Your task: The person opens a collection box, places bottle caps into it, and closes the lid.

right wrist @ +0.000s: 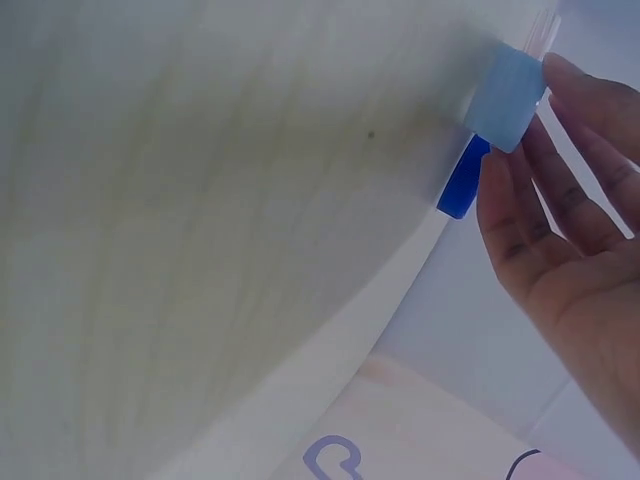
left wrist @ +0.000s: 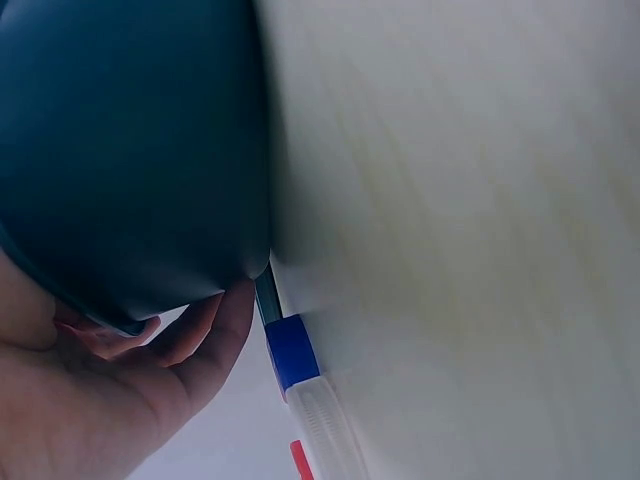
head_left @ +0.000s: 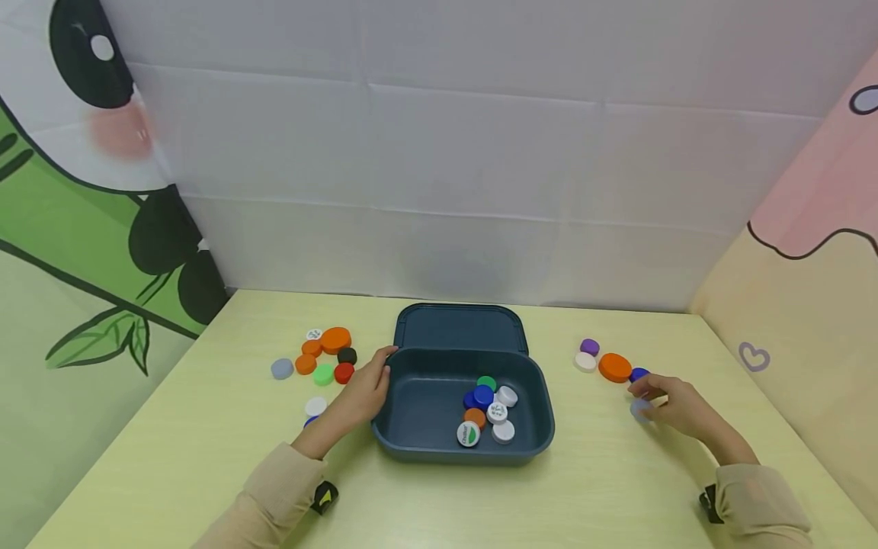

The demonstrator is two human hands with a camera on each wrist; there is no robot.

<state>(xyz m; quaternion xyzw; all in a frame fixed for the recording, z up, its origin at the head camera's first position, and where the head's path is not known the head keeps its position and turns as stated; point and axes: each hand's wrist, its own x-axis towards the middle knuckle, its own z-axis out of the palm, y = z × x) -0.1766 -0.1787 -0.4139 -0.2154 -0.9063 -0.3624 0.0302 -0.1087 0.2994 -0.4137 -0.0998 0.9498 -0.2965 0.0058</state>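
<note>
A dark blue-grey plastic box [head_left: 411, 450] stands mid-table with several bottle caps inside, mostly toward its right. Its left end is held by my left hand [head_left: 362, 393], fingers at the rim; the left wrist view shows that hand [left wrist: 120, 390] round the box corner [left wrist: 130, 150]. At the right, my right hand [head_left: 675, 412] pinches a light blue bottle cap [head_left: 641, 410] between thumb and fingers. In the right wrist view, this cap [right wrist: 507, 97] is low over the table, with a dark blue cap [right wrist: 464, 180] just beyond it.
Behind the box lies its dark lid [head_left: 461, 328]. Left of the box are loose caps, among them orange [head_left: 336, 339], black [head_left: 347, 356] and red [head_left: 344, 373]. On the right lie purple [head_left: 589, 347], white [head_left: 585, 362] and large orange [head_left: 614, 367] caps. A white sheet [head_left: 466, 183] backs the table.
</note>
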